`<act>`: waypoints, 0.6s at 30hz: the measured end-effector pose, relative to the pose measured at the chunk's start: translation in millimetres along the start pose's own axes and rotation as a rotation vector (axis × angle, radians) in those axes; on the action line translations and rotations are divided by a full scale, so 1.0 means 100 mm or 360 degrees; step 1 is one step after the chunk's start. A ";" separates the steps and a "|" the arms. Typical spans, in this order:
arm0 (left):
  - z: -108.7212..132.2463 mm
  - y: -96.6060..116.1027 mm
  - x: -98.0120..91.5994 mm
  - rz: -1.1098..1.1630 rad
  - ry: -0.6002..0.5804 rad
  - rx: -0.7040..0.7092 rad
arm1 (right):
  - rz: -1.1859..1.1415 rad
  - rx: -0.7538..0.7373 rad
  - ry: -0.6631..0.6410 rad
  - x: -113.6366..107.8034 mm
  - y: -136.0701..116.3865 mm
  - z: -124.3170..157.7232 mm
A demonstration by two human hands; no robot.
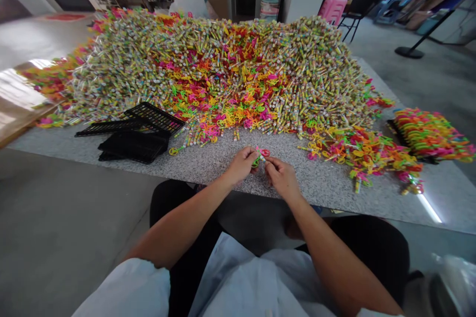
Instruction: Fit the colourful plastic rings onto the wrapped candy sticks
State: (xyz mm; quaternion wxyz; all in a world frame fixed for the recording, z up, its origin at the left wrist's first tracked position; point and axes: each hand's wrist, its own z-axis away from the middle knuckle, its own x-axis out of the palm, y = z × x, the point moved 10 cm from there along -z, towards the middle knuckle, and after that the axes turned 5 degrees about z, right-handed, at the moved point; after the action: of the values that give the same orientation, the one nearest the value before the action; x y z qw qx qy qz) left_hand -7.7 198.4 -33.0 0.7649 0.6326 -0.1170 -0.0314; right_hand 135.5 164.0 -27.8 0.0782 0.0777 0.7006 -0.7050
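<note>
Head view: small green-and-red plastic piece over the table near edge, pinched by left hand at 9 o'clock and right hand at 4. Multicoloured pile at 12, black trays at 10, sorted stack at 3.

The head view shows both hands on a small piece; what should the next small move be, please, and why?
Probably press the green-and-pink piece together: the left hand and right hand both pinch it just above the table.
</note>
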 end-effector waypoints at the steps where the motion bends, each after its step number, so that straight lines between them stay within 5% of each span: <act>1: 0.00 -0.02 0.00 0.0004 0.0006 -0.0016 | 0.0037 -0.0005 -0.0006 0.01 0.01 0.00; 12: 0.06 -0.26 0.12 0.0105 0.0032 -0.0090 | 0.0480 -0.0418 0.0113 -0.04 -0.07 0.23; 18: 0.05 -0.32 0.19 0.0196 0.0061 -0.0114 | 0.0460 -0.0326 0.0099 -0.06 -0.02 0.24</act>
State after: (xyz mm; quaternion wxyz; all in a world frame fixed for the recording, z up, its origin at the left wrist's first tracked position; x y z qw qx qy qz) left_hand 12.9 183.8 -60.6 0.7895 0.5971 -0.1399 0.0238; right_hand 141.1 140.1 -24.5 0.1644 0.1910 0.7523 -0.6087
